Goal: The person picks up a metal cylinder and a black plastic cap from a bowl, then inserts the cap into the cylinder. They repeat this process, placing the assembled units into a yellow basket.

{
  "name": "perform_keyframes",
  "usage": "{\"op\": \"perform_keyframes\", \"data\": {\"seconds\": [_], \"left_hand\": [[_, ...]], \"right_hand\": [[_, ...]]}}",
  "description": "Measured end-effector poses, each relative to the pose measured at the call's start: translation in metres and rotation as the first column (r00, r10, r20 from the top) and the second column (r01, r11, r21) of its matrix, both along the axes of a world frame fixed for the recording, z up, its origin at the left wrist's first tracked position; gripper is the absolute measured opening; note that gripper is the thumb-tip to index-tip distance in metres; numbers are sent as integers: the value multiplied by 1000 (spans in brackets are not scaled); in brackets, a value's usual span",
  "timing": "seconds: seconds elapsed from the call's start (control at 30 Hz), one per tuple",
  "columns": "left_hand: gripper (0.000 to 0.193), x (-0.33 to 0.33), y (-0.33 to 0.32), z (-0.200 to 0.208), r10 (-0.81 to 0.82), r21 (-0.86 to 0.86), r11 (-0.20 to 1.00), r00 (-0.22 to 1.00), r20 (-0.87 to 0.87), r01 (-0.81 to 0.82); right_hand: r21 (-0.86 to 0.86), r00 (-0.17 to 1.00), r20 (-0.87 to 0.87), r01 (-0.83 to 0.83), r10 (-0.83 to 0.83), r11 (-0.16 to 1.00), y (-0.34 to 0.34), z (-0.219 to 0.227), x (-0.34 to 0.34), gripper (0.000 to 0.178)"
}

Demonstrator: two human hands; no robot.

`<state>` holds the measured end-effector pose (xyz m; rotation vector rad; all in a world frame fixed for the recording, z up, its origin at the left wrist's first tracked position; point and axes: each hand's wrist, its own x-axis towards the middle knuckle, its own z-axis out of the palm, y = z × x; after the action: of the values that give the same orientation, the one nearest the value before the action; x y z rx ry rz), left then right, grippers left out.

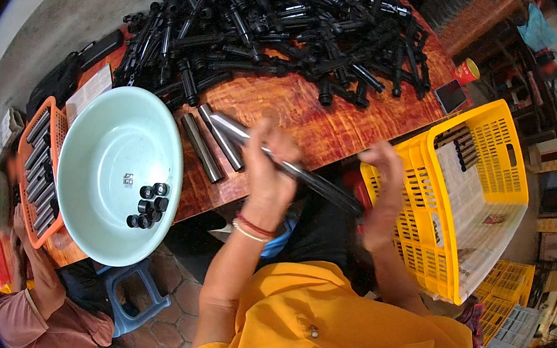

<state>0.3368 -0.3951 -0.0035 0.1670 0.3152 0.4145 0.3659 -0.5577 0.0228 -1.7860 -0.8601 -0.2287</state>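
Note:
My left hand (270, 164) is closed round a slanting metal tube (236, 127), bright silver at its upper left end and black toward its lower right end. Beside that black end is my right hand (384, 192), blurred, with fingers stretched upward and apart; whether its palm touches the tube I cannot tell. Two loose silver tubes (202, 148) lie side by side on the wooden table (270, 109), just left of my left hand. Further left, a pale green basin (94, 176) holds several short black rings (148, 205).
Black-and-silver tube assemblies (274, 25) are heaped across the table's back. An orange basket (51, 108) with tubes stands left. At right are a yellow crate (439, 210) lined with newspaper and holding tubes, a phone (450, 96) and a yellow cup (467, 71). Another person (55, 312) sits at left.

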Motion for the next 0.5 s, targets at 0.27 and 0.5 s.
{"op": "perform_keyframes", "data": {"seconds": [0.27,0.5], "left_hand": [[26,1,-3,-6,-8,-105,994,999,46,13],[26,-2,-37,6,-84,-26,996,996,12,84]], "right_hand": [[165,998,1,64,-65,984,8,0,-3,88],[80,998,-56,-13,18,997,32,-9,3,89]]}}
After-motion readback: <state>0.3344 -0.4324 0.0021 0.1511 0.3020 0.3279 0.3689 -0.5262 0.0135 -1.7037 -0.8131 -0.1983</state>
